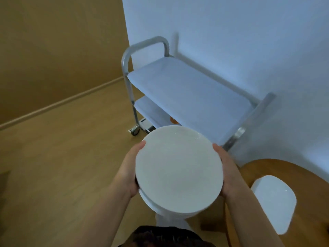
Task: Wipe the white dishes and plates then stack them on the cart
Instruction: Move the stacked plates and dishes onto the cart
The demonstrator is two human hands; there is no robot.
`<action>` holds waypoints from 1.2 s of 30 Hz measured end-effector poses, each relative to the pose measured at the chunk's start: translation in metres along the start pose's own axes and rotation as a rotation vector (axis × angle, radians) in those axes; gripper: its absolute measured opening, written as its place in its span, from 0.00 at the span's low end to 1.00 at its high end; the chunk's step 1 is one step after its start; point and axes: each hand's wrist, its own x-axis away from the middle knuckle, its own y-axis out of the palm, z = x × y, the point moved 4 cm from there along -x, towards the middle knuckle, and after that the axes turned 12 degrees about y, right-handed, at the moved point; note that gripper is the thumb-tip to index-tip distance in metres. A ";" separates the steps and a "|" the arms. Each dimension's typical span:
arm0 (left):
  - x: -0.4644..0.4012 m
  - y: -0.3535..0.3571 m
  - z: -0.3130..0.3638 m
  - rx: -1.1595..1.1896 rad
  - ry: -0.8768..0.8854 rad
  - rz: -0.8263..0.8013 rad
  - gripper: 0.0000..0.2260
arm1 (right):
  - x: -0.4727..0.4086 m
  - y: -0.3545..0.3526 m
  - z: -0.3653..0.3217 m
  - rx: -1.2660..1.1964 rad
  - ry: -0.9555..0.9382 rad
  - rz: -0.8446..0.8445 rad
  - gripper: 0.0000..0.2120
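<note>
While face-up, stacked plates (pixel 179 168) clamped between left hand (pixel 127 172), right hand (pixel 227 171); cart (pixel 187 91) ahead.

A wood floor (pixel 62 148) fills the frame from 7 to 10 o'clock. On it, at about 1 o'clock, stands a cart (pixel 188 93) on castors, set against the white wall. It has a metal tube frame, a pale top shelf (pixel 187 97) and a lower shelf (pixel 151 111). At 4 o'clock is a round wooden tabletop (pixel 306 177); a white rectangular dish (pixel 275 204) with rounded corners lies flat on it.
</note>
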 end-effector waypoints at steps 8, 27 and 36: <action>-0.129 0.019 0.078 0.009 0.013 0.005 0.18 | -0.108 0.043 -0.106 0.127 -0.031 0.036 0.27; -0.419 0.064 0.225 -0.047 0.010 -0.092 0.14 | -0.319 0.109 -0.262 -0.173 -0.010 0.159 0.15; -0.560 0.090 0.258 -0.229 -0.043 -0.345 0.13 | -0.409 0.124 -0.291 -0.402 -0.007 0.363 0.18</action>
